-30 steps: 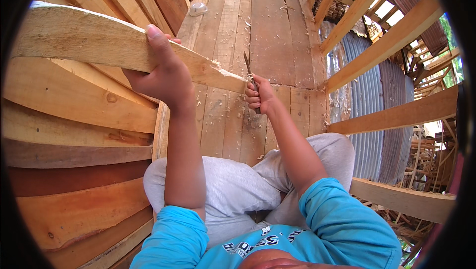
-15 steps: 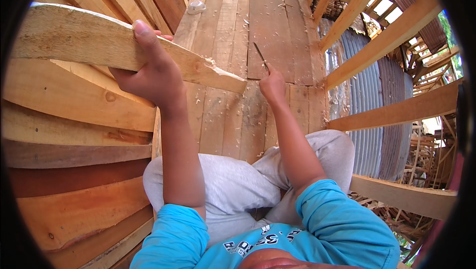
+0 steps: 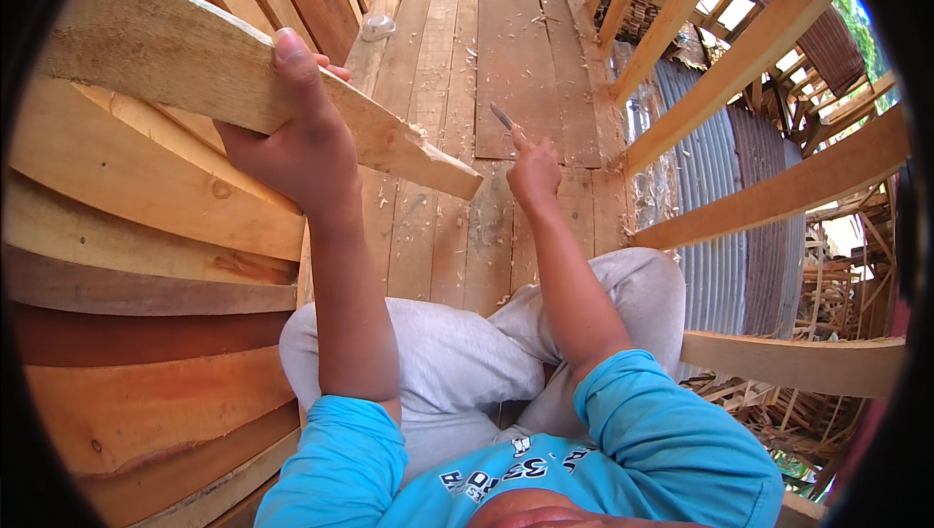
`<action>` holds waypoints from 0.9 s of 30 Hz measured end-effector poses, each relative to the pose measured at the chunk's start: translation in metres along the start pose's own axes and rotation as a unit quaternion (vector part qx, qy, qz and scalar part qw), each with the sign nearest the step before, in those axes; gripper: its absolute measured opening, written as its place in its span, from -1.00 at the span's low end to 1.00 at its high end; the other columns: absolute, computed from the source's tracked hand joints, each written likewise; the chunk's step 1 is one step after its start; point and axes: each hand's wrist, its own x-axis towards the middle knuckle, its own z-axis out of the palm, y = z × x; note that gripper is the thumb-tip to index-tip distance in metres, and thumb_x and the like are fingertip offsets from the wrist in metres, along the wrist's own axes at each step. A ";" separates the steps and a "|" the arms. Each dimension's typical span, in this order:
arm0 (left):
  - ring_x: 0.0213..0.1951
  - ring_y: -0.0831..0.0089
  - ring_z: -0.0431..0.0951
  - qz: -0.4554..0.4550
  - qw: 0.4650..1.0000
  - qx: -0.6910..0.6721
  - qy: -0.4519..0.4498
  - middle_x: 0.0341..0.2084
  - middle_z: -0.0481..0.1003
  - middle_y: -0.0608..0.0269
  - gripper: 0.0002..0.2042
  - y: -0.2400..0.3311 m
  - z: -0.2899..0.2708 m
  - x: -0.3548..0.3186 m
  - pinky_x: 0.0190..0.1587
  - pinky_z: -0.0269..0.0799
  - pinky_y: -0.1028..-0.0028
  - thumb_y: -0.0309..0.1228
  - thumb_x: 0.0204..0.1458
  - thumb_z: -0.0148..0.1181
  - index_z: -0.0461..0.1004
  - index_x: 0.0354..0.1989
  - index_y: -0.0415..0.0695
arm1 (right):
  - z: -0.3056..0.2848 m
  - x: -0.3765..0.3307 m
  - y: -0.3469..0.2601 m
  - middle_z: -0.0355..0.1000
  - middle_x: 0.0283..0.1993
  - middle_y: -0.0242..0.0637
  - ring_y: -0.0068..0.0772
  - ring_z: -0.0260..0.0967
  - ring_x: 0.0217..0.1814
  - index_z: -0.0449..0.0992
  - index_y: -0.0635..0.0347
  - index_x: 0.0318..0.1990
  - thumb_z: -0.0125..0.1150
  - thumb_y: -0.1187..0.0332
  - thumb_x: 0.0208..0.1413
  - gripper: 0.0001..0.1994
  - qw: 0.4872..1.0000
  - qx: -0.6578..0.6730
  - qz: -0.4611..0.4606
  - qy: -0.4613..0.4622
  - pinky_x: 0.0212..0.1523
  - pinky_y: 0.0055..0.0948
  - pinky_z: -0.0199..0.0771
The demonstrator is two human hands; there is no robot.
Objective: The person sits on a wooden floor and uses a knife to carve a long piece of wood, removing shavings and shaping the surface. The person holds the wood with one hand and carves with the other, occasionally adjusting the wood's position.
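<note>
My left hand (image 3: 302,139) grips a long wooden board (image 3: 165,41) from its lower edge, the thumb lying across its face. The board runs from the upper left down to a narrowed, roughly cut end near the middle, where curled shavings cling to its upper edge. My right hand (image 3: 534,170) is closed round a knife; its dark blade (image 3: 501,117) points up and to the left, away from me. Fingers hide the knife's handle. A gap of bare floor lies between the blade and the board's end.
Wood shavings are strewn over the plank floor (image 3: 443,71). A small whitish object (image 3: 377,28) lies further off. Plank walling (image 3: 146,168) rises at my left; at the right are slanting wooden rails (image 3: 778,197) with corrugated metal sheets (image 3: 715,178) beyond. My crossed legs (image 3: 457,348) are close below.
The knife blade has turned and now looks shorter and broader, with my right hand slightly lower. The board's left part sits higher and its cut end slightly lower. The whole view has shifted a little.
</note>
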 end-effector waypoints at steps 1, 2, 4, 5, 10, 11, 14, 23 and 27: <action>-0.53 0.44 0.57 -0.002 1.000 0.008 -0.003 -0.45 0.53 0.13 -0.64 0.003 -0.001 0.002 -0.45 0.57 0.47 -0.31 0.11 0.37 0.35 -0.16 -0.31 | -0.003 0.001 0.001 0.38 -0.03 -0.09 -0.02 0.48 -0.02 0.33 -0.44 0.36 0.14 0.49 0.09 -0.33 1.000 0.001 0.003 -0.020 -0.06 -0.17 0.54; -0.54 0.44 0.57 -0.003 1.000 0.016 -0.005 -0.46 0.53 0.14 -0.65 0.005 -0.002 0.003 -0.45 0.57 0.46 -0.31 0.11 0.37 0.36 -0.18 -0.31 | -0.006 0.002 0.003 0.41 -0.03 -0.05 0.00 0.49 -0.02 0.26 -0.41 0.40 0.16 0.46 0.09 -0.31 0.999 0.003 0.005 -0.040 -0.06 -0.15 0.53; -0.55 0.45 0.56 -0.008 1.000 0.014 -0.016 -0.49 0.52 0.15 -0.66 0.009 -0.009 0.008 -0.46 0.55 0.46 -0.30 0.11 0.37 0.37 -0.19 -0.30 | -0.020 -0.002 -0.007 0.45 -0.03 0.02 0.04 0.50 0.00 0.12 -0.31 0.47 0.14 0.42 0.12 -0.27 0.995 0.027 0.028 -0.090 -0.03 -0.11 0.52; -0.55 0.45 0.56 -0.011 1.000 0.015 -0.021 -0.51 0.52 0.16 -0.66 0.010 -0.013 0.010 -0.46 0.55 0.46 -0.30 0.11 0.37 0.37 -0.20 -0.29 | -0.031 -0.005 -0.016 0.47 -0.02 0.05 0.05 0.50 0.01 0.05 -0.24 0.50 0.12 0.42 0.15 -0.26 0.990 0.048 0.051 -0.119 -0.02 -0.10 0.52; -0.57 0.47 0.55 -0.029 0.998 0.028 -0.040 -0.53 0.52 0.18 -0.66 0.018 -0.015 0.015 -0.45 0.54 0.47 -0.29 0.11 0.38 0.38 -0.20 -0.28 | -0.016 -0.002 -0.005 0.52 0.01 0.16 0.10 0.50 0.05 -0.16 -0.02 0.54 0.03 0.39 0.24 -0.25 0.980 0.157 0.090 -0.077 0.03 -0.05 0.47; -0.56 0.47 0.55 -0.031 0.998 0.032 -0.041 -0.53 0.53 0.18 -0.66 0.018 -0.016 0.016 -0.45 0.54 0.47 -0.29 0.11 0.38 0.38 -0.20 -0.28 | -0.011 0.000 -0.002 0.51 0.02 0.17 0.12 0.49 0.05 -0.16 -0.05 0.54 0.02 0.39 0.25 -0.25 0.979 0.181 0.074 -0.062 0.04 -0.05 0.46; -0.56 0.48 0.55 -0.037 0.997 0.041 -0.047 -0.52 0.53 0.19 -0.65 0.021 -0.015 0.017 -0.44 0.53 0.48 -0.29 0.10 0.39 0.39 -0.19 -0.28 | 0.008 0.009 0.015 0.50 -0.01 0.20 0.20 0.48 0.03 -0.18 -0.03 0.54 -0.01 0.42 0.25 -0.25 0.970 0.241 0.023 -0.020 0.04 -0.04 0.44; -0.56 0.49 0.55 -0.017 0.998 0.026 -0.056 -0.52 0.55 0.19 -0.68 0.022 -0.021 0.018 -0.43 0.52 0.50 -0.32 0.11 0.37 0.39 -0.19 -0.28 | 0.029 0.009 0.006 0.48 -0.08 0.07 -0.15 0.42 -0.28 -0.16 -0.12 0.55 -0.02 0.42 0.28 -0.27 0.916 0.375 0.139 0.022 -0.32 -0.25 0.44; -0.56 0.49 0.56 -0.015 0.997 0.002 -0.071 -0.53 0.54 0.19 -0.67 0.025 -0.012 0.014 -0.42 0.52 0.50 -0.32 0.11 0.38 0.37 -0.18 -0.28 | 0.062 0.028 0.039 0.49 -0.01 0.14 -0.10 0.52 -0.25 -0.22 -0.04 0.55 0.01 0.39 0.28 -0.24 0.950 0.295 0.078 0.059 -0.33 -0.25 0.56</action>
